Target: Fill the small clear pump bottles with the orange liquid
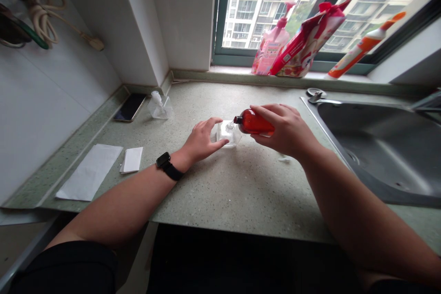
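My right hand (287, 128) is wrapped round a red see-through bottle (253, 122) with a dark neck. The bottle is tipped almost level, its mouth pointing left, right beside the neck of a small clear square bottle (225, 135). That clear bottle stands on the counter. My left hand (205, 138), with a black watch on the wrist, curves thumb and forefinger around two sides of it. Whether liquid is running between the bottles is too small to tell. A small white piece (285, 159) lies under my right wrist.
Another clear container with a white pump top (157, 99) stands back left, near a phone (130, 107). White paper (91, 172) and a small white stack (132, 160) lie left. A steel sink (330, 124) is at right. A pink pump bottle (272, 50) and red bag (306, 41) stand on the sill.
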Demonstrator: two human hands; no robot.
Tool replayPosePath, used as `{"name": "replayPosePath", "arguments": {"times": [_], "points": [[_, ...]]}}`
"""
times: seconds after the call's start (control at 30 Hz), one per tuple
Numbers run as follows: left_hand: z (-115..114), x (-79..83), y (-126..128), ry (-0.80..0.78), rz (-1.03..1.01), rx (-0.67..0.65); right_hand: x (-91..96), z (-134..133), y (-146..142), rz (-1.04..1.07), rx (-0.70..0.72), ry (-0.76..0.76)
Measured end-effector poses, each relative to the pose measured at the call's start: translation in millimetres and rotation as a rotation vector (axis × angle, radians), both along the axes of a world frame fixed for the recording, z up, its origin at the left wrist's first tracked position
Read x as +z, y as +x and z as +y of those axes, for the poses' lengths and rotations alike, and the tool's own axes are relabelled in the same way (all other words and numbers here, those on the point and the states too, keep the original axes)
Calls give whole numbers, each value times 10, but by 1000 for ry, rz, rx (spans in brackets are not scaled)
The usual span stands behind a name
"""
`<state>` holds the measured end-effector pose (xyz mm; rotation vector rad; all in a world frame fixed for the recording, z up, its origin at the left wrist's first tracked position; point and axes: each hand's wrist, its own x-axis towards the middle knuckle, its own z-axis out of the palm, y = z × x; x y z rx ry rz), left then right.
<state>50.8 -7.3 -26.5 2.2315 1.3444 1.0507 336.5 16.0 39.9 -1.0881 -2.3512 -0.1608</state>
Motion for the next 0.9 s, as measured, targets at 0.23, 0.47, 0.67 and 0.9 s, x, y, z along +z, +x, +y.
{"name": "replayPosePath", "arguments": {"times": [0.23, 0.47, 0.67, 0.9], "points": [[3, 9, -4, 17, 3, -14, 2, -4, -5, 11, 2, -1], [5, 9, -5, 32, -2, -21, 9, -12, -7, 5, -2, 2], [2, 19, -6, 35, -6, -23, 0, -5, -5, -6, -6, 9], [8, 25, -8, 44, 3, -13, -7, 1, -3, -10, 1, 24]]}}
